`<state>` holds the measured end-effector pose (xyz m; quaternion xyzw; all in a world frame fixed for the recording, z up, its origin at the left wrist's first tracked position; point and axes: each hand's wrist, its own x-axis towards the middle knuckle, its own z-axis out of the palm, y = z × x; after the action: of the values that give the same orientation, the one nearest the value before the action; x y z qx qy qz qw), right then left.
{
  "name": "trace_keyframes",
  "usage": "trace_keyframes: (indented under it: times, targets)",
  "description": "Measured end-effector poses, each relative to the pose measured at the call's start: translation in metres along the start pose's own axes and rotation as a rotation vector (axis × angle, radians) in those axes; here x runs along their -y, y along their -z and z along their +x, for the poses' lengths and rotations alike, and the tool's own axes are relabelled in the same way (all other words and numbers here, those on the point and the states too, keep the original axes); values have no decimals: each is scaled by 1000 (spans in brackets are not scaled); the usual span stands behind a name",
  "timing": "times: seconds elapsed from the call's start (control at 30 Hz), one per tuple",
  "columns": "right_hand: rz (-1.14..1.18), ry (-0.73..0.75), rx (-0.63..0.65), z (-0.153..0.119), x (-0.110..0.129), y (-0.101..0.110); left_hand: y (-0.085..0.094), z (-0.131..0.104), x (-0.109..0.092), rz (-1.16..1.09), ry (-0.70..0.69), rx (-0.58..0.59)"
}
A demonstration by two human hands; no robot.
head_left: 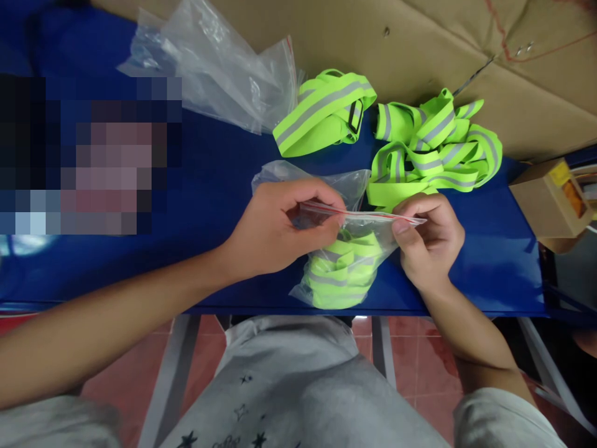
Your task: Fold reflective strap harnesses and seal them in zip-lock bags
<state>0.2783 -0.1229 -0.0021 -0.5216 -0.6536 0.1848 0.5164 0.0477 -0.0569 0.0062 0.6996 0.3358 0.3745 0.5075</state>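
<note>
A clear zip bag (388,239) with a red seal line holds a folded neon-green strap with grey stripes (342,274) near the table's front edge. My left hand (291,227) pinches the bag's sealing strip between thumb and fingers, left of its middle. At the strip's right end, my right hand (431,239) grips it between thumb and curled forefinger. Another clear plastic piece (336,180) lies just behind my left hand. Behind the hands sit a folded green strap with a black buckle (326,112) and a loose pile of green straps (433,149).
Clear plastic bags (219,68) lie at the back left on the blue table (494,249). Brown wrapping (420,50) runs along the back. A small cardboard box (550,196) stands at the right edge. A pixelated patch covers the far left.
</note>
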Motion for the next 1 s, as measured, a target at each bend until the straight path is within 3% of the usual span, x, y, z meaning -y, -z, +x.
trace_keyframes:
  times: [0.23, 0.53, 1.0]
  targets:
    - [14, 39, 6, 0, -1, -1, 1, 0, 0, -60, -44, 30]
    - [28, 39, 55, -1, -1, -3, 0, 1, -4, 27, -5, 29]
    - [38, 27, 110, -2, 0, -5, -2, 0, -3, -16, 42, 36]
